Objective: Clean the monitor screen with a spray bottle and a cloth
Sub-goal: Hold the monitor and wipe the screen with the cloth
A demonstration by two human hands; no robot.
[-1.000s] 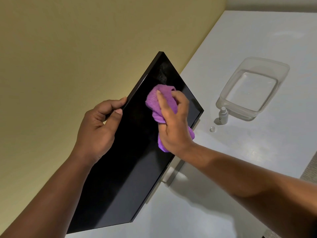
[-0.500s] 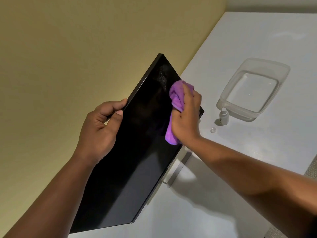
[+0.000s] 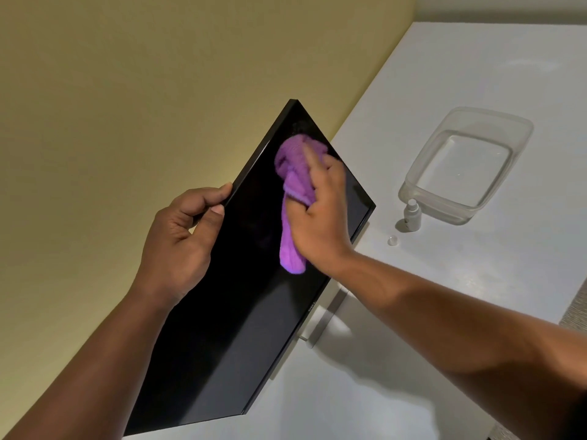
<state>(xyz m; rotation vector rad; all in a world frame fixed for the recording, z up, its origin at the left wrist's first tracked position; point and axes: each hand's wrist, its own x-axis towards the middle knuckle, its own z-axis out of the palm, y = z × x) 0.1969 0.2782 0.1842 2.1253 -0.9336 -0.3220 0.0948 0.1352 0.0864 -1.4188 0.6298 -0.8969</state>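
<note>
While my left hand [image 3: 178, 246] steadies the one monitor [image 3: 241, 296] by its top edge, fingers curled behind the bezel and thumb laid on the front, my right hand [image 3: 317, 217] presses one purple cloth [image 3: 293, 198] flat against the dark screen. That grip has the cloth bunched under my fingers and palm, fingers mostly extended over it near the upper part of the panel, with a tail of fabric hanging out below my wrist. The cloth looks slightly blurred. The monitor stands tilted on its pale stand [image 3: 320, 322] at the back of the white desk [image 3: 444, 312], close to the yellow wall [image 3: 111, 106]. Off to my right, well apart from the screen, I count three small things on the desk: one small spray bottle [image 3: 412, 219] standing upright, one tiny clear cap [image 3: 392, 240] lying just beside it, and one clear plastic tub [image 3: 467, 163] right behind the bottle. Neither hand touches any of those three
</note>
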